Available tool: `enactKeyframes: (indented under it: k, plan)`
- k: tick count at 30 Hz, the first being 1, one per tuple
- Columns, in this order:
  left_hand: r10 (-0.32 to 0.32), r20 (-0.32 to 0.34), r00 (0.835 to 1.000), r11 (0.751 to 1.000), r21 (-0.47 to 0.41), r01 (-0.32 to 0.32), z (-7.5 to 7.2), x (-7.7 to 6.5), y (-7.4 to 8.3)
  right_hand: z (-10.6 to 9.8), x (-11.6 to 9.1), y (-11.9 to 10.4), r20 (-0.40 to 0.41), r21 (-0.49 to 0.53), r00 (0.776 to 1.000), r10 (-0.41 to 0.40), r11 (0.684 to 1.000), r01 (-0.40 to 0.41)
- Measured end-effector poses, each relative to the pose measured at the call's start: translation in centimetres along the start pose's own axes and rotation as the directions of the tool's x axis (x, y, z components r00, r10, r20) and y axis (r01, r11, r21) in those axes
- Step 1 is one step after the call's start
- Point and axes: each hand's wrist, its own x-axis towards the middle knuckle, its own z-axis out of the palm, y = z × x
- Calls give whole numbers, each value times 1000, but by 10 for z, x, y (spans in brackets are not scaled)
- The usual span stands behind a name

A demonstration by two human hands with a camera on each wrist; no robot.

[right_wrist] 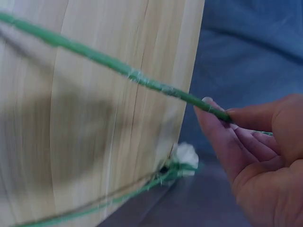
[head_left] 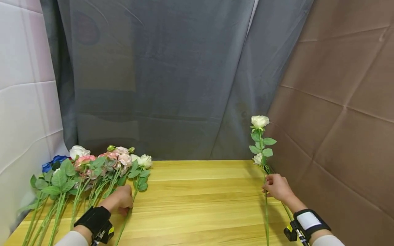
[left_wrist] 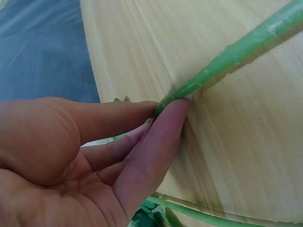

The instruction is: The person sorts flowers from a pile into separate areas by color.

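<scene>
Curtained-off booth, looks like a makeshift recording set: creased grey cloth (head_left: 172, 85) hangs behind, white cloth (head_left: 27, 102) on left, brown cloth (head_left: 347, 75) on right, wood-grain table (head_left: 197, 208) between. Black wrist straps (head_left: 96, 218) with small cabled devices (head_left: 107, 233) fit that. Cloth hides any wider room; home, lab or shop, can't tell.

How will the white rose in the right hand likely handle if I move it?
The white rose looks fairly stiff: its stem runs nearly straight beyond the pinch. It is probably light, since the right hand only pinches it. It may swing or tip, as the bloom sits atop a long, thin stem.
</scene>
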Motion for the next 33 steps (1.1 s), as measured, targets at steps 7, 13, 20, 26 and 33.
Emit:
enactKeyframes:
  k: [7, 13, 20, 26, 33]
  plan:
    - [9, -4, 1000, 999, 33, -8, -3, -3, -1, -17, 3, 28, -38, -87, 996, 79, 993, -82]
    - [-9, 7, 1000, 1000, 21, 9, -3, -6, -2, -27, 0, 48, -90, -209, 992, 89, 972, -106]
    - [-8, 11, 1000, 1000, 1, 8, -5, -9, -3, -35, 1, 67, -151, -318, 983, 102, 937, -146]
    - [-10, 6, 1000, 997, -77, 10, -4, -14, -5, -40, 5, 74, -145, -350, 974, 175, 911, -216]
    - [14, 32, 999, 981, -195, -7, -3, -16, -5, -37, 7, 78, -181, -386, 967, 181, 891, -239]
